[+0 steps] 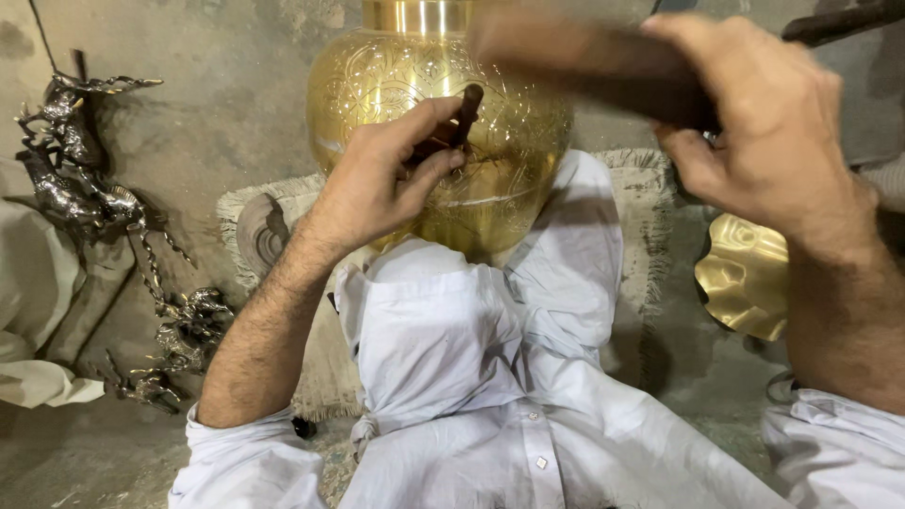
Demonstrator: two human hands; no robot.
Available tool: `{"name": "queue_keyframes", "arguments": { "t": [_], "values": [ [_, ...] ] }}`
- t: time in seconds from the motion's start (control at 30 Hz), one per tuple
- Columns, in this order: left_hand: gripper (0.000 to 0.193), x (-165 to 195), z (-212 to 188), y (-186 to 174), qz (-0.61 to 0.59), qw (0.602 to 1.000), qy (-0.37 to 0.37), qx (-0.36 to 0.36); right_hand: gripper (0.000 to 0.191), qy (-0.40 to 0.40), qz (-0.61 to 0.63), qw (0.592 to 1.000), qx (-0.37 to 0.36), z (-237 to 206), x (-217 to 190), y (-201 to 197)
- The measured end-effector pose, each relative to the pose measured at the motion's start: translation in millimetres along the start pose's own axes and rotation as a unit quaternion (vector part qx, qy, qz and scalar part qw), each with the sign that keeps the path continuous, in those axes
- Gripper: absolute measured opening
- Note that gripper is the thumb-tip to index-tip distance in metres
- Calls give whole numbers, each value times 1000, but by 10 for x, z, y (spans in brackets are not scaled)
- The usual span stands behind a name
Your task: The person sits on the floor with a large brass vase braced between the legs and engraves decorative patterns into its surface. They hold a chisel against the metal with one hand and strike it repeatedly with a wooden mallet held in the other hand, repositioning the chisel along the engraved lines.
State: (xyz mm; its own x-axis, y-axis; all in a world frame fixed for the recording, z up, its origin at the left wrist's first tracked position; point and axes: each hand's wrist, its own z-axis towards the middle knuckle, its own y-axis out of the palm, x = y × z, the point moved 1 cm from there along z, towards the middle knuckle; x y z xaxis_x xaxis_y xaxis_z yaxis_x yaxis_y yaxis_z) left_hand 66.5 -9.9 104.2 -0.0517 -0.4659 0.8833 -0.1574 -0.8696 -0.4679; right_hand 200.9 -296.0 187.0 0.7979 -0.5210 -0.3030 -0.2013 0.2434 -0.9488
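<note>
The engraved brass vase (490,132) sat at twelve o'clock, held between the knees. The left hand (386,174) pinched a dark chisel (460,118) against it; the right hand (754,123), at two o'clock, gripped a blurred wooden mallet (584,61).

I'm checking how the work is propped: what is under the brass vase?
The brass vase rests on white cloth over the person's lap, with a fringed mat behind. Its base is hidden by the cloth.

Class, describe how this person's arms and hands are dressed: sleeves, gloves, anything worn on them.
Both hands, the left hand and the right hand, are bare, without gloves or visible rings. Loose white shirt sleeves are pushed up past the elbows, leaving hairy forearms uncovered. No watch or bracelet shows.
</note>
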Motion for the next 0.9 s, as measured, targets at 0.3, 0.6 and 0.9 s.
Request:
{"name": "queue_keyframes", "arguments": {
  "t": [0.3, 0.6, 0.9],
  "values": [
    [38, -77, -151, 137, -24, 993, 15, 116, 60, 142, 212, 967, 6, -731, 182, 894],
    [36, -59, -52, 353, -4, 996, 24, 86, 70, 285, 335, 897, 44, -1589, -351, 1799],
    [40, -35, 38, 262, 66, 996, 17, 52, 67, 227, 219, 949, -12, -1400, -93, 1487]
  ]
}}
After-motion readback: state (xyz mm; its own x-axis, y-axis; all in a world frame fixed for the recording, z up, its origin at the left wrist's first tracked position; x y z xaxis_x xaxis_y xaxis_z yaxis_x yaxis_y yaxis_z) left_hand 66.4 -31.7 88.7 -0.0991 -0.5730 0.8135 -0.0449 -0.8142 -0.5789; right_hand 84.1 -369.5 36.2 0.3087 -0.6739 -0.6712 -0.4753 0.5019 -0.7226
